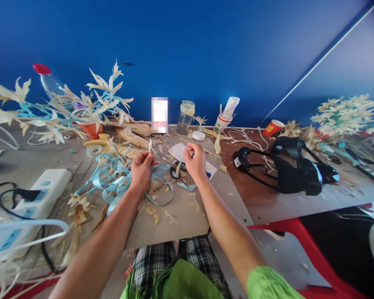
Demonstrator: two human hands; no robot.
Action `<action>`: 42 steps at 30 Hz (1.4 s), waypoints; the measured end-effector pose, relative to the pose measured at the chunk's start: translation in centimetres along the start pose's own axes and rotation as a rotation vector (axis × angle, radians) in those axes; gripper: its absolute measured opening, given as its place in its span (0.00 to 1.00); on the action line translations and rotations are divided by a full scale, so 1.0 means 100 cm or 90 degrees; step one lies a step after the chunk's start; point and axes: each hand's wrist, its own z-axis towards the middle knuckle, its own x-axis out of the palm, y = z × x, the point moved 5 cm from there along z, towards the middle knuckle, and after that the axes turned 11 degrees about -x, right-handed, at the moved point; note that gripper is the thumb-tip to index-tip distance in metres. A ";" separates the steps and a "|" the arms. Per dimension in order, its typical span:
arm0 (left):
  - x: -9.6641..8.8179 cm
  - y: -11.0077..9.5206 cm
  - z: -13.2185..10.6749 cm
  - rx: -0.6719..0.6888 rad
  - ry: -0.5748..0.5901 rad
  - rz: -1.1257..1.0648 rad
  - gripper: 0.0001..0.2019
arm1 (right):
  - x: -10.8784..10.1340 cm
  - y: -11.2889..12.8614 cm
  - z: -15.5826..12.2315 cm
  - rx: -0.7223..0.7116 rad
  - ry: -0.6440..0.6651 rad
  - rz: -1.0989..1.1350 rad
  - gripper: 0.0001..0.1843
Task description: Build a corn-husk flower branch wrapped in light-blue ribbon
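Note:
My left hand (pixel 141 167) is closed in a pinch around a small pale piece of corn husk (pixel 150 145), its pointed tip sticking up above the fingers. Across from it, my right hand (pixel 195 161) has its fingers curled together; what they hold, if anything, is too small to make out. Black-handled scissors (pixel 175 172) lie on the table between the two hands. Light blue ribbon (pixel 110 182) is heaped in loops beside my left wrist. A sheet of white paper (pixel 176 152) lies just beyond my right hand, partly hidden by it.
Husk flowers on blue-wrapped stems (pixel 107 85) spread across the back left. A glass jar (pixel 185 118), a paper cup (pixel 222 123) and a red cup (pixel 273 127) stand near the wall. Black headset-like gear (pixel 286 166) lies right; a power strip (pixel 46 191) sits left.

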 end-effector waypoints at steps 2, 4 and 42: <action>0.001 0.000 -0.001 -0.004 0.005 -0.007 0.11 | 0.001 -0.005 0.001 0.044 0.051 -0.028 0.11; 0.003 0.000 -0.001 -0.004 0.009 -0.005 0.11 | 0.005 -0.007 -0.002 0.071 0.130 -0.077 0.13; 0.009 0.003 -0.005 -0.027 0.050 0.025 0.12 | 0.001 0.005 0.003 0.012 0.106 0.113 0.11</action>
